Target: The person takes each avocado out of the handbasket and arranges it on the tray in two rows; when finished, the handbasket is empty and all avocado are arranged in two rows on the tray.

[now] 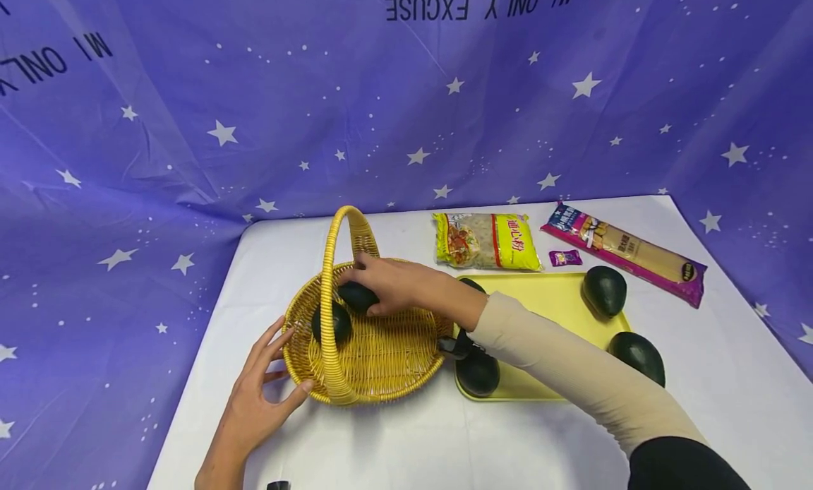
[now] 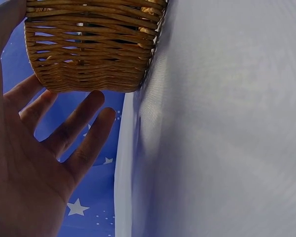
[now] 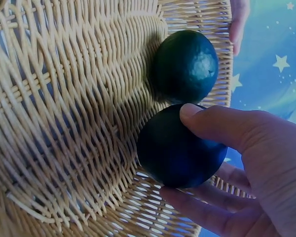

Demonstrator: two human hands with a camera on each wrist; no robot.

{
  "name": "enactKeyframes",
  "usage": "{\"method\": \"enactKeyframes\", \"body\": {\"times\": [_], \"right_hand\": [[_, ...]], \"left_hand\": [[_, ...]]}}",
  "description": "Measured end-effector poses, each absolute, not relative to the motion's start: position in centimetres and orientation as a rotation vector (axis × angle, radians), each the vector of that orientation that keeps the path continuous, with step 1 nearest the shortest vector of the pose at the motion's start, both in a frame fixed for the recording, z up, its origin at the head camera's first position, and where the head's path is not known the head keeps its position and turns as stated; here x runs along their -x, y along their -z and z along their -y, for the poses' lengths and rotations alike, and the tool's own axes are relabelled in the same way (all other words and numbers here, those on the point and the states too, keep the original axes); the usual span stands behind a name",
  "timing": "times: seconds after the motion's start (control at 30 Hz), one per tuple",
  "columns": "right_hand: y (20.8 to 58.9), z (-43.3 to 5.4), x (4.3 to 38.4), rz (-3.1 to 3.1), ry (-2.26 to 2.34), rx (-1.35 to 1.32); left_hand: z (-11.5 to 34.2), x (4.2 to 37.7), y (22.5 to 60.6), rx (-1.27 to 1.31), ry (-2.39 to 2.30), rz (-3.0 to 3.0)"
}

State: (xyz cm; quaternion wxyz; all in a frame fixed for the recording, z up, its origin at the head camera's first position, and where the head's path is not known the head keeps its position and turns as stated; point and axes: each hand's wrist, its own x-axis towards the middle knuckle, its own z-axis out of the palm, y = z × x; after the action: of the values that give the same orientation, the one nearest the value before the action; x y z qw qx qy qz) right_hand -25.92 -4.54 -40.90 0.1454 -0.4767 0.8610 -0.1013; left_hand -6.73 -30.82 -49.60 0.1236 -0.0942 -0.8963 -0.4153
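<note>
In the head view, my right hand [image 1: 390,285] reaches inside the yellow wicker basket [image 1: 396,359]. It holds a dark green avocado [image 3: 175,148], thumb on top and fingers around the far side, low in the basket in the right wrist view. Right beside it lies a second avocado [image 3: 185,66] against the wicker. My left hand [image 1: 254,395] is at the basket's left side, its fingers spread and fairly straight along the outer wall. The left wrist view shows those fingers [image 2: 79,131] by the woven side, with the thumb up near the rim.
A yellow tray [image 1: 540,296] right of the basket bears several avocados, partly hidden by my right forearm. Behind it lie a yellow pasta bag [image 1: 489,241], a small purple packet [image 1: 565,258] and a long noodle pack [image 1: 625,253]. The basket's tall handle [image 1: 328,299] arches over its left part.
</note>
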Motion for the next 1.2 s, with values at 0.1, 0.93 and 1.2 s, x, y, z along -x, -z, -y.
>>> {"method": "enactKeyframes", "body": {"times": [0.1, 0.93, 1.2], "right_hand": [[40.7, 4.0, 25.8, -2.488, 0.326, 1.360], [38.7, 0.6, 24.9, -2.541, 0.592, 1.318], [38.2, -0.7, 24.4, -2.584, 0.643, 1.324]], "left_hand": [[30.8, 6.7, 49.6, 0.275, 1.221, 2.618], [30.6, 6.7, 49.7, 0.282, 1.244, 2.574], [30.7, 6.8, 49.7, 0.294, 1.241, 2.553]]}}
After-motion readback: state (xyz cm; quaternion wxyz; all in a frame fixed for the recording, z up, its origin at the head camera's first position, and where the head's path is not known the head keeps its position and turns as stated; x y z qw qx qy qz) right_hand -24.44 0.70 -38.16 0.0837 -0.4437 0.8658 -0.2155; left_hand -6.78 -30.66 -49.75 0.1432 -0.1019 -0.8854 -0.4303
